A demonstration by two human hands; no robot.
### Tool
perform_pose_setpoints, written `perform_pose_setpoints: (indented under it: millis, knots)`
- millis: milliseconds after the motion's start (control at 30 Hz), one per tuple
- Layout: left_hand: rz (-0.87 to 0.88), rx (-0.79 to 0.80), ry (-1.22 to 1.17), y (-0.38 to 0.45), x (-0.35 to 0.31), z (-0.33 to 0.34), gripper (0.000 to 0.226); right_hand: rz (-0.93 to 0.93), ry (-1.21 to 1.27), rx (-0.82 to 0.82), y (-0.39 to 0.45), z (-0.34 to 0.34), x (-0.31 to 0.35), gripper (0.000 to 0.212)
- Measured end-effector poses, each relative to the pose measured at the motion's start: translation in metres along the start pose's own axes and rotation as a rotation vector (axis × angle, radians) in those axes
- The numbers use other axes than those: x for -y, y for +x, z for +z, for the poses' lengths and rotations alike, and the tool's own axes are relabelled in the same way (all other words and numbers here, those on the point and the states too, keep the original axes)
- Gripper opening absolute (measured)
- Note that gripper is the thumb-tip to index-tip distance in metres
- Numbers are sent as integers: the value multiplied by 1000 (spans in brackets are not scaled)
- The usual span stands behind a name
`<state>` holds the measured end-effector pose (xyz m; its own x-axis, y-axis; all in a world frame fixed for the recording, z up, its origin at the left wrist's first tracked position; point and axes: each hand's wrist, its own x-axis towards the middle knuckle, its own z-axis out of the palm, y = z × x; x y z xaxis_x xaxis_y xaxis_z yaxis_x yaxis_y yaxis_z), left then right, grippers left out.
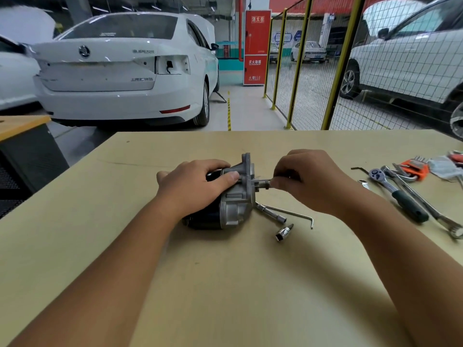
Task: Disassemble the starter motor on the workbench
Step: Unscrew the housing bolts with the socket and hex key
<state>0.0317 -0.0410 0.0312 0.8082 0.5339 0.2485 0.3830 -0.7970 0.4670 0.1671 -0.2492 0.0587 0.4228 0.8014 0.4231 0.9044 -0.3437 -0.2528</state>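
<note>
Two hands worked at the starter motor (225, 196), which lay on its side near the middle of the workbench (225, 284). The left hand (193, 186) gripped its body, fingers curled over the top and thumb pressed against the silver housing. The right hand (308, 179) pinched a small tool (263, 182) at the motor's right end. A socket (283, 232) lay just nearer, and a ratchet (398, 194) farther right.

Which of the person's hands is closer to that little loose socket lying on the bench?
Right. The right hand pinches a tool at the starter motor, up the bench from the loose socket. The left hand grips the motor's body, farther off to the socket's left.
</note>
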Motion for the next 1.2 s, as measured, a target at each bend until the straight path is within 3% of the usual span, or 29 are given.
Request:
perform_pose_setpoints:
  millis: [167,333,433,633,967,1200]
  knots:
    - [-3,-3,4,-1,-1,0,68,4,-44,74,-2,4,4,24]
    - [3,-7,14,-1,0,0,77,60,-157,-89,-2,5,8,12]
    - [13,-12,27,-2,0,1,78,60,11,-130,-2,7,8,10]
    - [19,-21,10,0,1,2,70,42,51,-1,-1,6,3,22]
    - [22,0,35,0,1,2,79,42,31,-94,-2,5,6,5]
    - [35,-12,7,-1,2,2,61,48,53,38,-5,3,0,14]
